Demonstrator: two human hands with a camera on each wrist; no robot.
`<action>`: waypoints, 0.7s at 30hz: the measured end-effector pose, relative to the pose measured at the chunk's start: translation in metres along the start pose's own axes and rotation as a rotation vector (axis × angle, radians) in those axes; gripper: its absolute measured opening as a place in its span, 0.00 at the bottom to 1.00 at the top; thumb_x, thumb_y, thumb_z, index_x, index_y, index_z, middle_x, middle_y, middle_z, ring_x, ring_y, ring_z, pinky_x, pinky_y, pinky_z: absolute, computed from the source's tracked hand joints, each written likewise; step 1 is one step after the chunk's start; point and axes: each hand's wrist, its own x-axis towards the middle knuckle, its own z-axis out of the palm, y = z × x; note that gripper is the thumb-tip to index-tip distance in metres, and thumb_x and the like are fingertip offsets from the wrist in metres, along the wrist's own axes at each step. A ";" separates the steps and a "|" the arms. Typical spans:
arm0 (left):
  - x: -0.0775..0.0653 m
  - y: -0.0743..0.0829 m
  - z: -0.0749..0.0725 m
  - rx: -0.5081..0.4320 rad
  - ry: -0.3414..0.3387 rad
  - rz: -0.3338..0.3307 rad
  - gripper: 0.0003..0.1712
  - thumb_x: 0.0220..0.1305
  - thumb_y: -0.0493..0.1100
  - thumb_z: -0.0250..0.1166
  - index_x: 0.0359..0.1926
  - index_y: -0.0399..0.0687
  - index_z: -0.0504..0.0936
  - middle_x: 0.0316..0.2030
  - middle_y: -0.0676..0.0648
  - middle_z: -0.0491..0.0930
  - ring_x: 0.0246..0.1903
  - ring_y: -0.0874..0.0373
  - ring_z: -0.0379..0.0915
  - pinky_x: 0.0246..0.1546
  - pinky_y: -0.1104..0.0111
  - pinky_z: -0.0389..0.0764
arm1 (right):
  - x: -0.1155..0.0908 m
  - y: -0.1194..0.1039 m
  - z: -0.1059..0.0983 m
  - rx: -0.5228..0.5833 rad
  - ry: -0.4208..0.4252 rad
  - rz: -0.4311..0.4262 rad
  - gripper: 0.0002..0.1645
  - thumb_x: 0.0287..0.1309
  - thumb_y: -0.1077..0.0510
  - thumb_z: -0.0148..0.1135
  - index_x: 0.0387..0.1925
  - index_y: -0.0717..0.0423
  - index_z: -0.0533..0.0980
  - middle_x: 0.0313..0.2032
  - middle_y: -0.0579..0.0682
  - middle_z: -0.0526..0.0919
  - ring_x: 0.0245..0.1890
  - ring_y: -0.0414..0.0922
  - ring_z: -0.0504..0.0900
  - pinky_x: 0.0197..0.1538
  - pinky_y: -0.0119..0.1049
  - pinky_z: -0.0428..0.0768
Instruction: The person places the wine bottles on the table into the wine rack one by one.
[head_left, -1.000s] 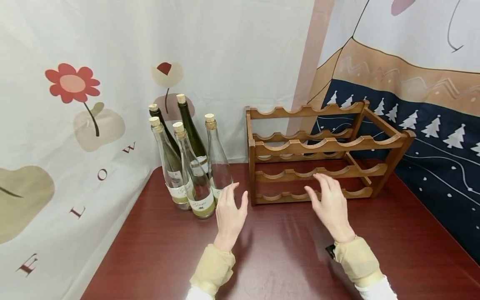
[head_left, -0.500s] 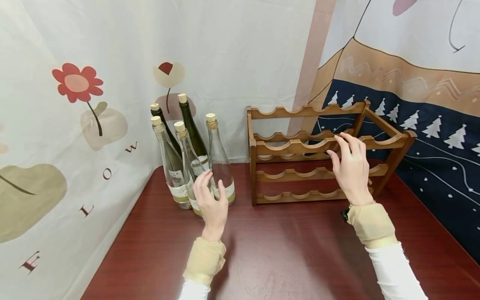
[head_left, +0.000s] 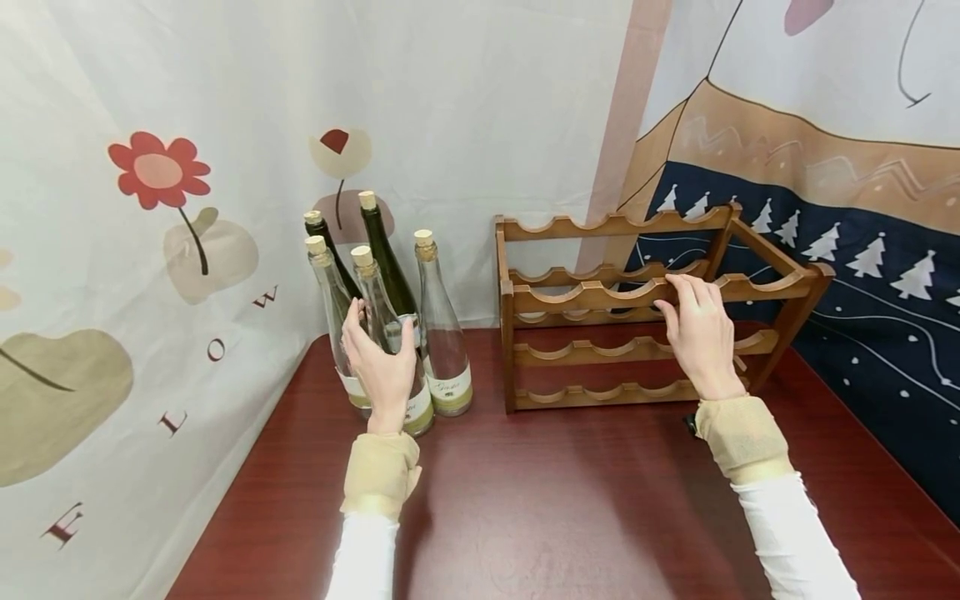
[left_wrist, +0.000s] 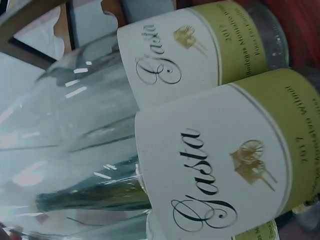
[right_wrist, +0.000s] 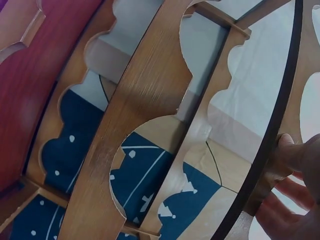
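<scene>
My left hand [head_left: 378, 371] is at the front clear glass bottle [head_left: 379, 298], thumb and fingers spread on either side of it. Whether they touch the glass cannot be told. That corked bottle stands upright; its white and green label [left_wrist: 215, 165] reads "Gasta" in the left wrist view, where only a trace of the hand shows at the lower left corner. On the right, my right hand [head_left: 701, 337] grips the upper front rail of a wooden wine rack [head_left: 588, 295]. In the right wrist view the thumb and fingers [right_wrist: 292, 192] lie on opposite sides of the rail.
Around the front bottle stand another clear bottle [head_left: 442, 333] to its right, one [head_left: 330, 292] to its left, and dark green bottles [head_left: 390, 271] behind. All are corked. The dark red table [head_left: 540, 500] meets a printed cloth backdrop [head_left: 480, 125] close behind the rack.
My left hand has moved left and up to the front bottle. The right hand has risen from in front of the rack to its upper front rail and taken hold there. Bottles and rack stay put.
</scene>
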 end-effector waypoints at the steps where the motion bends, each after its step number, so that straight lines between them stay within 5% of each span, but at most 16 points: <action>1: 0.003 -0.002 0.002 -0.007 -0.023 -0.030 0.41 0.58 0.52 0.66 0.68 0.43 0.61 0.61 0.40 0.69 0.61 0.48 0.66 0.61 0.54 0.67 | 0.000 0.000 0.000 -0.001 -0.001 0.002 0.22 0.59 0.59 0.62 0.53 0.65 0.73 0.52 0.64 0.77 0.51 0.61 0.73 0.45 0.57 0.77; 7: 0.013 -0.012 0.009 -0.018 -0.099 -0.152 0.40 0.58 0.53 0.66 0.66 0.42 0.62 0.55 0.39 0.76 0.57 0.46 0.71 0.59 0.52 0.69 | 0.000 0.001 0.001 -0.010 -0.006 0.007 0.22 0.58 0.59 0.63 0.53 0.65 0.73 0.51 0.64 0.77 0.50 0.60 0.73 0.44 0.57 0.77; 14: 0.015 -0.018 0.012 -0.010 -0.079 -0.095 0.29 0.58 0.50 0.65 0.54 0.36 0.70 0.34 0.39 0.82 0.35 0.43 0.76 0.43 0.53 0.72 | 0.000 0.001 0.002 -0.020 -0.006 0.004 0.21 0.59 0.59 0.62 0.53 0.64 0.73 0.51 0.63 0.77 0.50 0.60 0.73 0.44 0.57 0.77; 21: 0.016 -0.018 0.014 -0.008 -0.065 -0.081 0.20 0.59 0.47 0.64 0.45 0.37 0.72 0.28 0.41 0.80 0.26 0.49 0.71 0.32 0.60 0.67 | -0.001 0.001 0.002 -0.016 0.001 0.002 0.21 0.59 0.58 0.62 0.53 0.64 0.74 0.51 0.63 0.77 0.50 0.60 0.73 0.44 0.57 0.77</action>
